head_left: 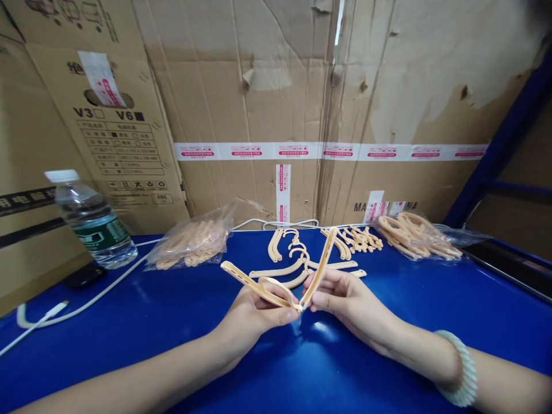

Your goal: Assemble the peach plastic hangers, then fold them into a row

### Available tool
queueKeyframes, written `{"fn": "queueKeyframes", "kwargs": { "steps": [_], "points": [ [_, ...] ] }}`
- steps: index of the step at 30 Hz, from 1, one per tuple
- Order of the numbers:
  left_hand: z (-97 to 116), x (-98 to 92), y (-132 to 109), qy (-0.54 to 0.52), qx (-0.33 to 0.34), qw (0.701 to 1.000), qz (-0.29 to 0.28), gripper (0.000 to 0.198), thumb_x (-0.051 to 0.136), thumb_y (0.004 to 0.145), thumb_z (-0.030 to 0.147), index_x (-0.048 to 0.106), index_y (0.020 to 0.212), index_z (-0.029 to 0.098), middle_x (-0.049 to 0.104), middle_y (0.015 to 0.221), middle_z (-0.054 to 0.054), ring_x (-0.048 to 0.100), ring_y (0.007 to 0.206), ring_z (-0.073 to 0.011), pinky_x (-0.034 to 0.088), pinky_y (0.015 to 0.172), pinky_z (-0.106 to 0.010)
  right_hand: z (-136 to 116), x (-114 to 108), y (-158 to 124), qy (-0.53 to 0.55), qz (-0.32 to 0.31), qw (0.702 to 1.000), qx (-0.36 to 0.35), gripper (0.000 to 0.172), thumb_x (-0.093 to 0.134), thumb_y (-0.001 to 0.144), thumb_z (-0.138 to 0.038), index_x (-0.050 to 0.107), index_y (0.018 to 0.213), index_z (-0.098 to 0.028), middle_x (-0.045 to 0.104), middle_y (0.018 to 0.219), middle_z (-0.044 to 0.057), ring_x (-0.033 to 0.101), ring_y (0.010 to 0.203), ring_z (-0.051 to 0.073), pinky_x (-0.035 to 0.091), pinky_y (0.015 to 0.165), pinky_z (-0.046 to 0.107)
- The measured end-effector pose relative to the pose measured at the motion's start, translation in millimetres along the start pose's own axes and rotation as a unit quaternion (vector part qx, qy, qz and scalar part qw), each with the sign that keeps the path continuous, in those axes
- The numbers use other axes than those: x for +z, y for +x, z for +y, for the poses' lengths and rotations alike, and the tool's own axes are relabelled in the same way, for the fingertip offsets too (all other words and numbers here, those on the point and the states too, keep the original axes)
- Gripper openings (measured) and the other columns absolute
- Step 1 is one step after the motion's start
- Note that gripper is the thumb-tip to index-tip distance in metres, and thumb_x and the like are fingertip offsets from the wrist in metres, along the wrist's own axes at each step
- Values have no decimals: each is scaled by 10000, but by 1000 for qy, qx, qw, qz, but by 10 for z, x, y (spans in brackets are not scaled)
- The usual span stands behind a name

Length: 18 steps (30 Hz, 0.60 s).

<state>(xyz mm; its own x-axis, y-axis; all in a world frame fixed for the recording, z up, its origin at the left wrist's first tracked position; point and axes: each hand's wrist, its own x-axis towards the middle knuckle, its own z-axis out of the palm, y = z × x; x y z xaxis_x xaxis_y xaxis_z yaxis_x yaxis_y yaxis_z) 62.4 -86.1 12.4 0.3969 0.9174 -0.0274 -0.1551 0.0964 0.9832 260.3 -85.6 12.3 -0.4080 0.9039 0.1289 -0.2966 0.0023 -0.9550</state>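
Note:
Beige plastic parts of a folding clothes hanger meet in a V between my hands. My left hand (254, 313) pinches one slotted hanger arm (241, 277) and a curved hook piece (276, 286) near the joint. My right hand (345, 296) grips the other hanger arm (321, 264), which tilts up to the right. The arms' lower ends touch or nearly touch at my left thumb; whether they are joined I cannot tell. Just behind lie hangers with hooks (297, 253) and spread arms (276, 269), partly hidden by my hands.
Loose hanger arms (273, 246) and a pile of small hook pieces (362, 238) lie at the back of the blue table (172, 345). Bagged parts (194, 241) lie left, another bag (414, 236) right. A water bottle (92, 218), white cable (95, 296) and cardboard boxes (241, 103) surround them.

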Motion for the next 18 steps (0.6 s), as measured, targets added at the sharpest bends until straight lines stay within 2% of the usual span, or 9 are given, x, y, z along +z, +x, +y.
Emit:
{"fn": "queueKeyframes", "kwargs": {
  "steps": [7,13,18],
  "points": [
    [68,65,-38,29,-18,999,-2,187,827,566,155,671,669,152,718,683,11,637,655,-127,494,655,-227,-38,-11,-15,-57,-41,997,-16,224,821,741,-298,694,855,-154,710,766,9,634,669,102,525,694,214],
    [53,87,-47,56,-17,997,57,179,836,530,181,684,620,162,708,637,15,633,616,-139,486,621,-239,-60,-12,-55,-121,-39,991,-30,219,826,729,-274,690,852,-154,717,803,29,662,736,130,538,741,234],
    [25,92,-37,55,-13,996,68,155,844,534,207,726,629,174,745,670,-3,668,662,-169,509,680,-266,34,-4,-80,-125,-16,990,-62,193,775,786,-295,661,851,-154,701,815,44,667,757,152,547,754,274]
  ]
}}
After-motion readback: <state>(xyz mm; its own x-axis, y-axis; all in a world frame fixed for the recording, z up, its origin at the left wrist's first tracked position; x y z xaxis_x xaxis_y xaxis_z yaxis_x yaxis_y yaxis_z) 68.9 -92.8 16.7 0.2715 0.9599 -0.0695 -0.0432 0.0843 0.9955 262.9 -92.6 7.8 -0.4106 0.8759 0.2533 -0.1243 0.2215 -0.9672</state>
